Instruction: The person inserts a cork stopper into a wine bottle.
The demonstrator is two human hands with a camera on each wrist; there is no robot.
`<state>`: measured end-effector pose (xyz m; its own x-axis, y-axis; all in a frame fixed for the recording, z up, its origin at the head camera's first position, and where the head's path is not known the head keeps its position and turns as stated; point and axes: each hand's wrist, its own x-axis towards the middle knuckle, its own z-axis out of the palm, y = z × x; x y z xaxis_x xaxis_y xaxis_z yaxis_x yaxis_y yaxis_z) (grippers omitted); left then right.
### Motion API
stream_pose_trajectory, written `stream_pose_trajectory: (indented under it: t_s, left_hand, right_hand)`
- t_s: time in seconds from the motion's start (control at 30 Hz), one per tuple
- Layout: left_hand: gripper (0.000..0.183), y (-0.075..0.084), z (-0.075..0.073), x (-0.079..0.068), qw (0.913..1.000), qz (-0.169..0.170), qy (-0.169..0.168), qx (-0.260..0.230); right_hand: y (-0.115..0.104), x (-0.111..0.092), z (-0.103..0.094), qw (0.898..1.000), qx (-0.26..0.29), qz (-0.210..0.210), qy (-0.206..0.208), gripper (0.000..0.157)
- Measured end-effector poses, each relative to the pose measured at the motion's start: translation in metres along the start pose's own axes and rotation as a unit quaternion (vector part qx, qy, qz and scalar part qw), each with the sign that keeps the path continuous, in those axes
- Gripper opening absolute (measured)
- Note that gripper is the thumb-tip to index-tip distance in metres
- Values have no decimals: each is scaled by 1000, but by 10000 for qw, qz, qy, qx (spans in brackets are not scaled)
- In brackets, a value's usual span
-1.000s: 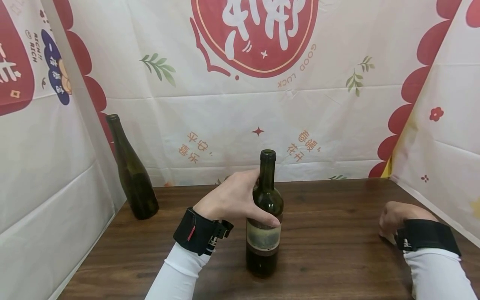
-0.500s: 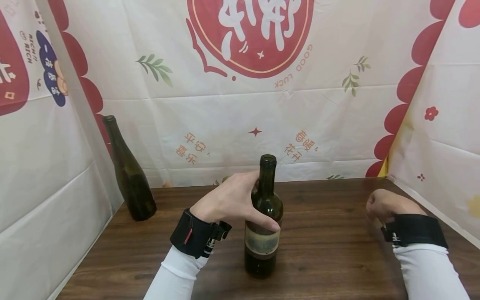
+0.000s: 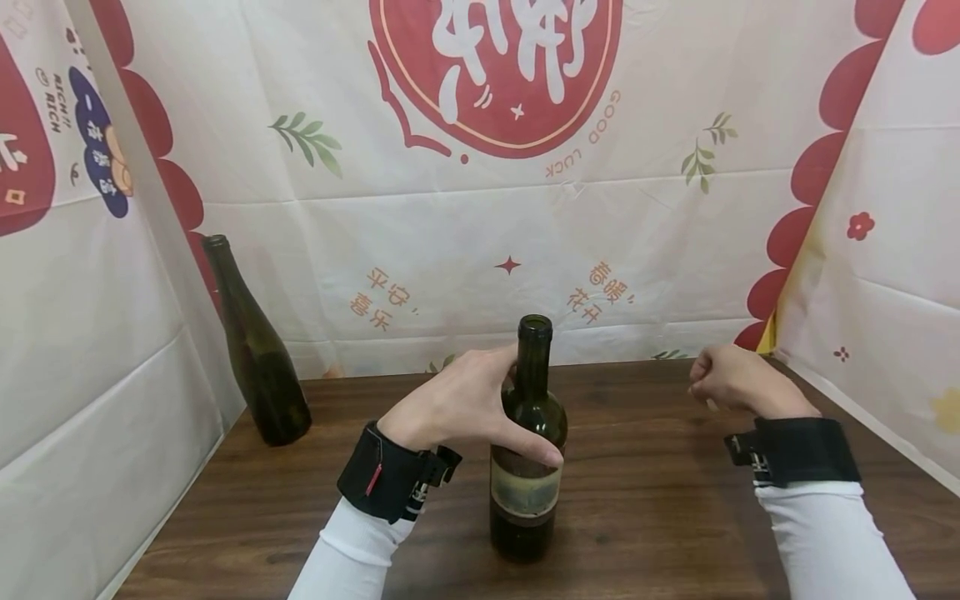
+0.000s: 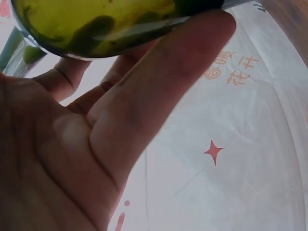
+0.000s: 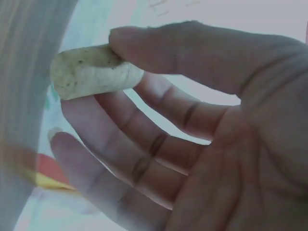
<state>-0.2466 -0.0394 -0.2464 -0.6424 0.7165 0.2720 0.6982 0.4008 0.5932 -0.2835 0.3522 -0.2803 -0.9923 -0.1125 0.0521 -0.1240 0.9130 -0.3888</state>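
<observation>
A dark green wine bottle (image 3: 525, 500) with a worn label stands upright on the wooden table, its mouth uncovered at the top. My left hand (image 3: 468, 408) grips it around the shoulder, thumb across the front and fingers hidden behind the glass. In the left wrist view the bottle's green glass (image 4: 106, 29) lies against the thumb. Off to the right, my right hand (image 3: 738, 379) is raised above the table. The right wrist view shows a pale, speckled cork (image 5: 91, 72) pinched between its thumb and fingers; in the head view only a sliver shows below the hand.
A second, taller green bottle (image 3: 262, 358) with a long sloping neck stands at the table's back left. Printed white cloth (image 3: 450, 225) hangs behind the wooden table (image 3: 637, 517) and along both sides.
My right hand has lifted off the table's right side and moved left with the cork, toward the bottle. My left hand keeps its grip on the wine bottle.
</observation>
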Motion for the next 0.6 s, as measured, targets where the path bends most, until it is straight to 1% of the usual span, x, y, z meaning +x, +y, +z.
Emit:
stream_pose_trajectory:
  t_s: [0.07, 0.13, 0.3, 0.47, 0.6]
  left_hand:
    - [67, 0, 0, 0, 10000, -35, -15, 2]
    - [67, 0, -1, 0, 10000, -90, -39, 16]
    - [67, 2, -2, -1, 9997, -230, -69, 102]
    - [67, 2, -2, -2, 9998, -140, -68, 139]
    - [67, 1, -2, -3, 9998, -113, -104, 90]
  right_hand:
    - [-10, 0, 1, 9998, -112, -60, 139, 9]
    - [-19, 1, 2, 9994, -136, -138, 292, 12]
    - [-40, -1, 2, 9967, -66, -254, 772, 13]
    - [-59, -4, 1, 9920, 7, -229, 1245, 16]
    - [-75, -5, 3, 9884, 71, -271, 1492, 16]
